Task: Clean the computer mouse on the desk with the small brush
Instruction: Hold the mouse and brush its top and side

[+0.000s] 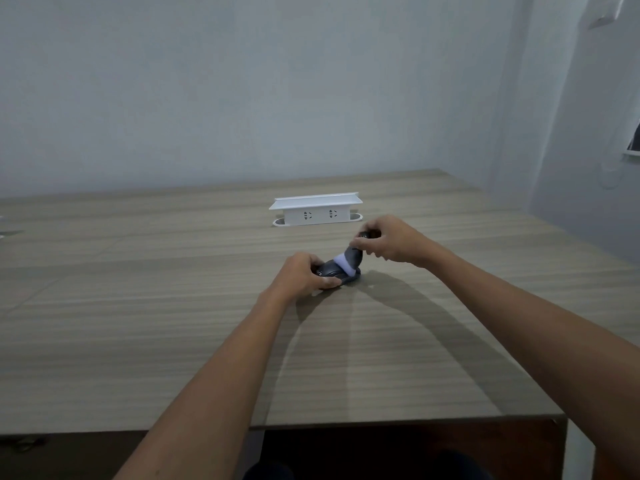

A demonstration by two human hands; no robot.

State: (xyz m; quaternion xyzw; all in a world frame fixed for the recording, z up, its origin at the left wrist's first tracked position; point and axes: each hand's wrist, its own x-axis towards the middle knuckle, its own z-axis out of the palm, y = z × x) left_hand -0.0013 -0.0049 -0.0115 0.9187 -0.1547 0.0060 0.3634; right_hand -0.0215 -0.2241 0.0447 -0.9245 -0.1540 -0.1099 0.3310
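Note:
A black computer mouse (334,271) lies on the wooden desk (173,306), a little beyond the middle. My left hand (304,275) grips its near left side and holds it down. My right hand (384,242) is closed on the dark handle of a small brush (351,259). The brush slants down to the left, and its pale bristles touch the top of the mouse. Most of the handle is hidden inside my fingers.
A white pop-up power socket box (317,209) stands open on the desk just behind the hands. A pale wall runs along the back and the right side. The desk's front edge (381,422) is near my body.

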